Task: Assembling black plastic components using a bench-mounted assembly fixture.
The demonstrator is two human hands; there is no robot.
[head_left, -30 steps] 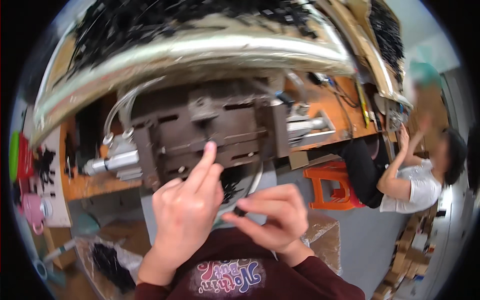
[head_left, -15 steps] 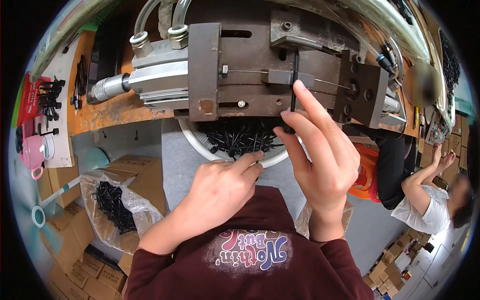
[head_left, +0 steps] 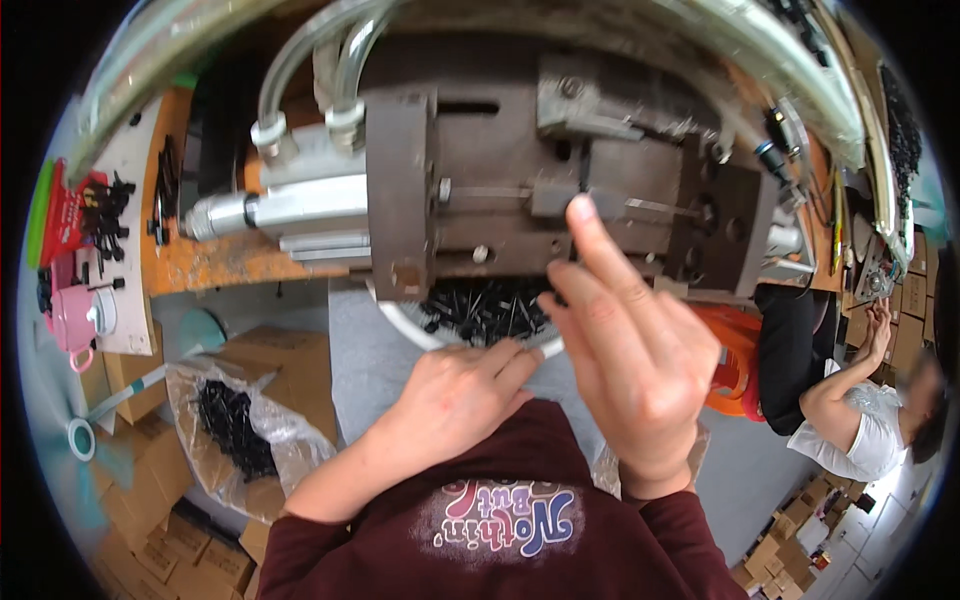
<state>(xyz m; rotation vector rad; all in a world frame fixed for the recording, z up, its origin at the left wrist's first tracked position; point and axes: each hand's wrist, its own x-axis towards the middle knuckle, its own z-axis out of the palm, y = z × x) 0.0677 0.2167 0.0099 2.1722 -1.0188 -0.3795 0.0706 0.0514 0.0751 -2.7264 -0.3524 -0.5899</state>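
My right hand (head_left: 635, 375) is raised at the front of a brown metal clamping fixture (head_left: 480, 220). Its index finger reaches along a thin black rod (head_left: 585, 165), which stands across the small block (head_left: 553, 198) at the fixture's middle. Thumb and other fingers close round the rod's near end, which they hide. Lower and to the left, my left hand (head_left: 465, 390) is closed beside the rim of a white basket (head_left: 405, 325). Whatever its fingers hold is hidden. Many black pins (head_left: 485, 310) lie in the basket, partly under the fixture.
Silver air cylinders (head_left: 310, 205) with clear hoses (head_left: 290, 70) adjoin the fixture's left side. On the floor at left, a plastic-lined carton holds black parts (head_left: 235, 425). A pink cup (head_left: 72, 320) stands at far left. Another person (head_left: 865, 420) sits at right by an orange stool (head_left: 735, 360).
The view has tilted, so the fixture appears lower. The black rod sits farther into the fixture, with less of it showing. The small black piece at my left fingertips has gone from sight.
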